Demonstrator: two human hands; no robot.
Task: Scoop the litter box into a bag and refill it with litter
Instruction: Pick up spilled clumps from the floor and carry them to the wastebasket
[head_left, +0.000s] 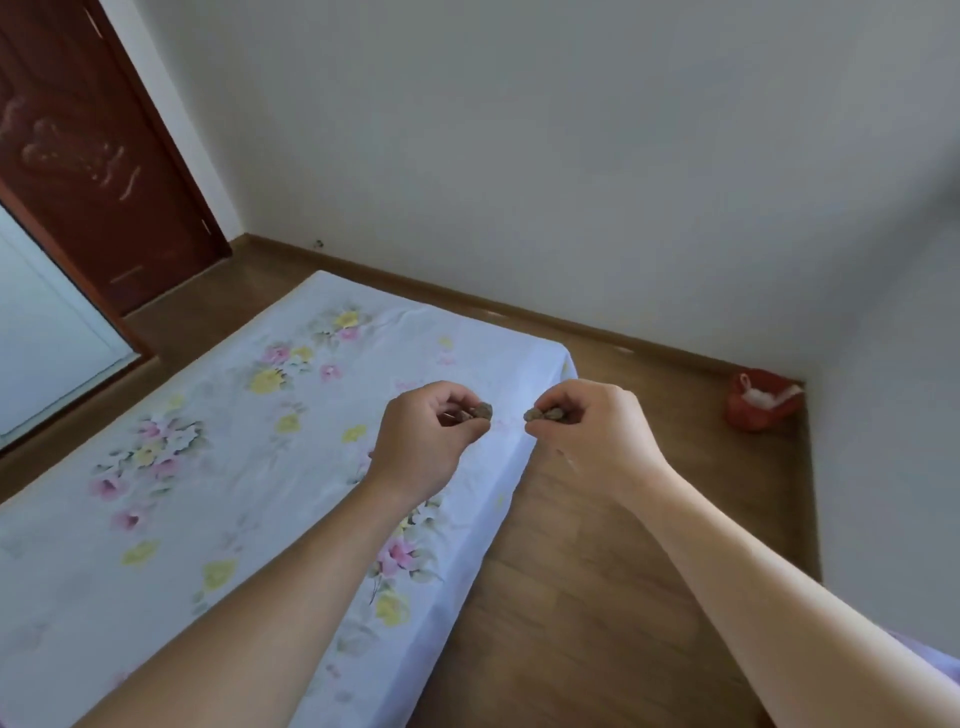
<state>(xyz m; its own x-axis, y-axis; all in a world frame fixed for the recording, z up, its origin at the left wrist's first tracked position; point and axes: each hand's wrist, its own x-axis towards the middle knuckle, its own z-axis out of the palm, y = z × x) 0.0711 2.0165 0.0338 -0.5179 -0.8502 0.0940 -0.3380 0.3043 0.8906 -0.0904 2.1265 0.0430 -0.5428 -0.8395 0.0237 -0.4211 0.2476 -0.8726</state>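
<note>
Your left hand (423, 434) and right hand (584, 434) each pinch a small brown clump (483, 411) over the bed (208, 467) corner (no litter box visible), with the red bag (761, 408) rightward, nearer your right.

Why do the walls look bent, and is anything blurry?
Head view: the wide-angle lens bows the white wall and the baseboard line; soft, even daylight with no glare; a blurred dark smudge sits at the right edge; the small brownish lumps pinched in the left hand and right hand look soft.
</note>
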